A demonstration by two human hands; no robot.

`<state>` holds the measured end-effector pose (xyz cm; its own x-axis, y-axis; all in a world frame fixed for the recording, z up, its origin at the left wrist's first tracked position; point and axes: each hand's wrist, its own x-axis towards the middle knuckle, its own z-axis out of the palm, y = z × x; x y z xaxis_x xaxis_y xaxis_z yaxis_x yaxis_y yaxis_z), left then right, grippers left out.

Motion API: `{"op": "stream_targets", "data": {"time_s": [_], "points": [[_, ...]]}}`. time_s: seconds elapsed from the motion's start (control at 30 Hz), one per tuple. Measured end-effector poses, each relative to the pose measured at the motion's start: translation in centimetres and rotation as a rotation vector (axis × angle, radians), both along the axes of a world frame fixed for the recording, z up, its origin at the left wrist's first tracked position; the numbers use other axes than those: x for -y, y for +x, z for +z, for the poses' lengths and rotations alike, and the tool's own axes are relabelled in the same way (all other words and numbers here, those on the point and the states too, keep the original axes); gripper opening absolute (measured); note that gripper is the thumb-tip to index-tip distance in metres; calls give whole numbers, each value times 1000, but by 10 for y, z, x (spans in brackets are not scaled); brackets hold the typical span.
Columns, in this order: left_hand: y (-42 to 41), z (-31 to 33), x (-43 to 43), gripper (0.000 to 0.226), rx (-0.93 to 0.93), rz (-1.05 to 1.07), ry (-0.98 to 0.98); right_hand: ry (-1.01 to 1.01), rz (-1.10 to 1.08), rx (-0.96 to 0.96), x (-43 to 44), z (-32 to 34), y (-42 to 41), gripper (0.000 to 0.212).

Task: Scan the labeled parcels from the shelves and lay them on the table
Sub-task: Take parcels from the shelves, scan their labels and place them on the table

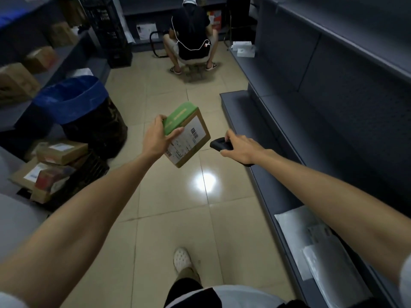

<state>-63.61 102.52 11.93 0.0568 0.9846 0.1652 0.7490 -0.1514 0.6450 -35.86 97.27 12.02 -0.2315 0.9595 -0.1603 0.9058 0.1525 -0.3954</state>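
Head view: your left grip [159, 138] pinches the parcel [189, 142] by its green end. Its label faces the scanner [219, 144] clasped in your right grip [242, 146]. The scan looks underway; laying it on a tabletop, none in sight, remains.

Both bare arms reached forward, nearly straight, forearms converging toward the middle; the left hand [159, 138] was raised a little higher, its back toward the camera, fingers hooked over the top edge and thumb laid across the near face of a box [189, 138], gripping it tilted; the right hand [242, 147], back up, curled round a scanner [219, 145], one finger on top; the hands were near each other but apart.
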Motion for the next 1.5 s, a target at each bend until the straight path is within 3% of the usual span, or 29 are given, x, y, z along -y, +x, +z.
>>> {"op": "stream_targets", "data": {"time_s": [0.2, 0.5, 0.87, 1.2, 1.5], "points": [[-25, 6, -168, 70, -33, -25, 51, 22, -27, 22, -153, 14, -43, 37], [-28, 73, -452, 63, -95, -137, 200, 166, -196, 16, -394, 83, -61, 39], [78, 105, -693, 76, 36, -133, 222, 291, -271, 38, -615, 121, 26, 39], [169, 154, -906, 66, 134, -22, 297, 439, -261, -31, -841, 166, 122, 40], [237, 187, -1096, 65, 220, -81, 286, 557, -340, 102, -1008, 202, 185, 42]]}}
